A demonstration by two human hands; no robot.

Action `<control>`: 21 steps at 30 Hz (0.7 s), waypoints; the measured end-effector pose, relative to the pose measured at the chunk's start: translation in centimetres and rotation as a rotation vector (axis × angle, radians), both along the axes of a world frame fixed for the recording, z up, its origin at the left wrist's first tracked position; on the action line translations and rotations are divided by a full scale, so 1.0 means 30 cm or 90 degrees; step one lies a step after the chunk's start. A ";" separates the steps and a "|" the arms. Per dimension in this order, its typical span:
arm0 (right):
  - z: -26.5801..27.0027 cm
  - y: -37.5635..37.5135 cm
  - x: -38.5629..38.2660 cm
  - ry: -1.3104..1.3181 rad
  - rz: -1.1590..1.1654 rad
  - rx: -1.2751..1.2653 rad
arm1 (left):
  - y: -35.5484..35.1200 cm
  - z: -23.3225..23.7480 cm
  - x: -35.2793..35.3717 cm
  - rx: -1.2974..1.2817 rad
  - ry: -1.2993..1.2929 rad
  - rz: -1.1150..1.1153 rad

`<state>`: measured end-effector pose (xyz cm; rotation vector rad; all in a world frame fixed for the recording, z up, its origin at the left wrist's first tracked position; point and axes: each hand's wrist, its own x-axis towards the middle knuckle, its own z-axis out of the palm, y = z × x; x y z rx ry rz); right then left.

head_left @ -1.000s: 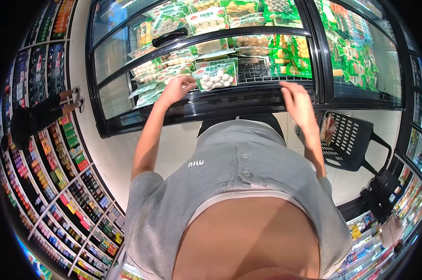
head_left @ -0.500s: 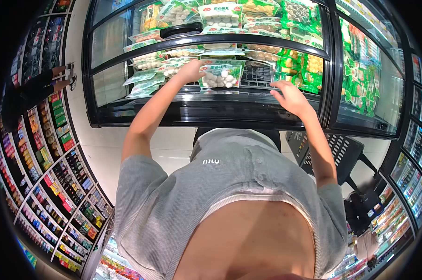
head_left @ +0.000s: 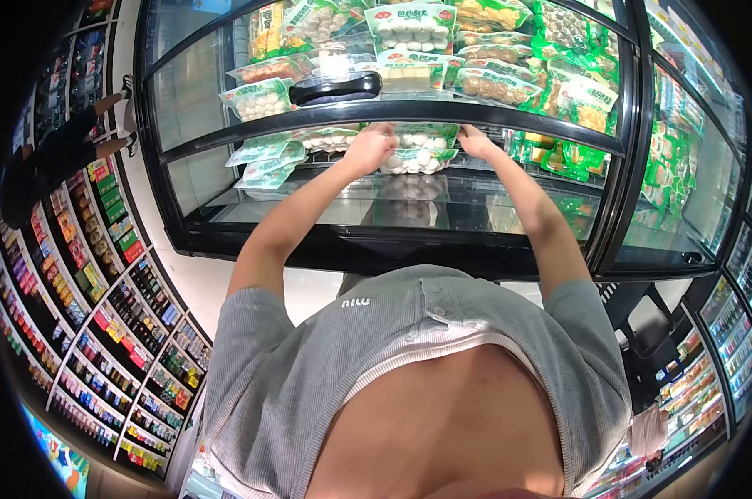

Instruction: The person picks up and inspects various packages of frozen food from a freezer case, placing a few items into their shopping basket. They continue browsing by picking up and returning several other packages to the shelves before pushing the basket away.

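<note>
Inside the freezer, a clear and green bag of white fish balls (head_left: 424,138) lies between my hands, above another bag of white balls (head_left: 416,163). My left hand (head_left: 371,150) is closed at the upper bag's left edge, its fingers curled. At the right edge my right hand (head_left: 477,144) pinches the bag's corner; its fingertips are partly hidden. Flat green-and-white bags (head_left: 268,156) lie left of my left hand. Green bags of yellow food (head_left: 563,154) stand to the right of my right hand.
A black frame bar (head_left: 393,110) of the freezer crosses just above my hands, with a dark oval handle (head_left: 336,87) on the glass. Stocked shelves (head_left: 101,316) line the left side, where a person's legs (head_left: 93,129) show. A black basket (head_left: 634,312) is at right.
My right hand has moved left to the fish ball bag, and both hands reach further into the freezer. The bag now lies deeper, above another bag. The view has shifted.
</note>
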<state>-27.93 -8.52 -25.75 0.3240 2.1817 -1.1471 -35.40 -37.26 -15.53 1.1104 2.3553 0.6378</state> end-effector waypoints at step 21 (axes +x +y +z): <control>0.127 0.031 0.012 0.073 0.099 -0.104 | 0.054 0.000 0.039 -0.137 0.027 -0.034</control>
